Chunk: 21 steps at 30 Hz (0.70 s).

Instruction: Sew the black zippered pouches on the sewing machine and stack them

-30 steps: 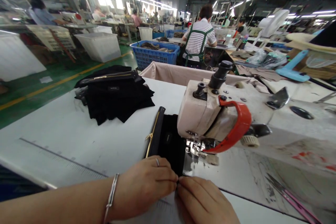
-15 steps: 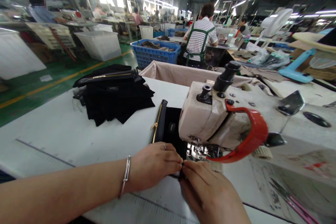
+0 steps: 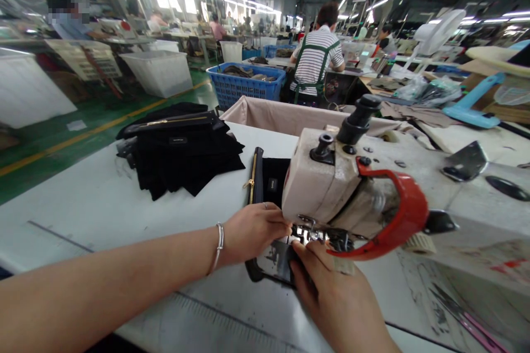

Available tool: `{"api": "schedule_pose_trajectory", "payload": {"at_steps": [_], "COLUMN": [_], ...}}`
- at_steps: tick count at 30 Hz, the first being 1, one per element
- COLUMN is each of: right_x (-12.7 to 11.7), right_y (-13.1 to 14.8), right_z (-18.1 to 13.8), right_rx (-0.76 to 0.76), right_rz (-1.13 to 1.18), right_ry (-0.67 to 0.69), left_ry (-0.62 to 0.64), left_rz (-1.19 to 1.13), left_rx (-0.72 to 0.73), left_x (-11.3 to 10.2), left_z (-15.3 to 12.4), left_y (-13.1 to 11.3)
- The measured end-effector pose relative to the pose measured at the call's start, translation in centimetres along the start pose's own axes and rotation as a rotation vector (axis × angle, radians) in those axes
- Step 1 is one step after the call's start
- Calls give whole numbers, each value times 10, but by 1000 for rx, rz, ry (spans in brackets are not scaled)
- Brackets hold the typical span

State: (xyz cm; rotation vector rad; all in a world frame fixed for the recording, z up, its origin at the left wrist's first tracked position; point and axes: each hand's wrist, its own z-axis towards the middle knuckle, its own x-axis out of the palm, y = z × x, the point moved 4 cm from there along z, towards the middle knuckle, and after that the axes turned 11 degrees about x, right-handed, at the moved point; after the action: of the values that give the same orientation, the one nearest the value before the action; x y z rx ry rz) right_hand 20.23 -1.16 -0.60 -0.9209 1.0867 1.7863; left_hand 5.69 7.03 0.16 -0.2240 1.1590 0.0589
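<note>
A black pouch piece with a gold zipper [image 3: 261, 179] lies on the white table [image 3: 103, 215], running under the head of a beige sewing machine [image 3: 327, 182] with a red guard [image 3: 403, 215]. My left hand [image 3: 252, 230], ring and bracelet on, presses its closed fingers on the black piece just left of the presser foot [image 3: 321, 234]. My right hand [image 3: 331, 292] pinches the near edge of the same piece in front of the foot. The needle area is partly hidden by the machine head.
A pile of black zippered pieces [image 3: 182, 149] sits at the table's far left. A beige cloth bin [image 3: 285, 116] hangs behind the table, with a blue basket [image 3: 244, 85] beyond. A person in a striped shirt [image 3: 317, 58] works with their back to me. Scissors [image 3: 467, 314] lie right.
Both hands have pushed the black piece away from me, further under the presser foot; its near end has moved up close to the foot.
</note>
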Motion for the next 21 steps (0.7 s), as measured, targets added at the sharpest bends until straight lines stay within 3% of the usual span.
{"api": "schedule_pose_trajectory", "payload": {"at_steps": [15,21], "right_x": [6,3], "right_y": [-1,1], "right_z": [0,-2], "right_rx": [42,22], "right_rz": [7,4], "right_ry": [5,2], "left_ry": [-4,84], "left_rz": [-27,20], "left_rx": [-83,-151], "left_x": [-3,-12], "left_z": [2,12], "left_y": [6,-12]}}
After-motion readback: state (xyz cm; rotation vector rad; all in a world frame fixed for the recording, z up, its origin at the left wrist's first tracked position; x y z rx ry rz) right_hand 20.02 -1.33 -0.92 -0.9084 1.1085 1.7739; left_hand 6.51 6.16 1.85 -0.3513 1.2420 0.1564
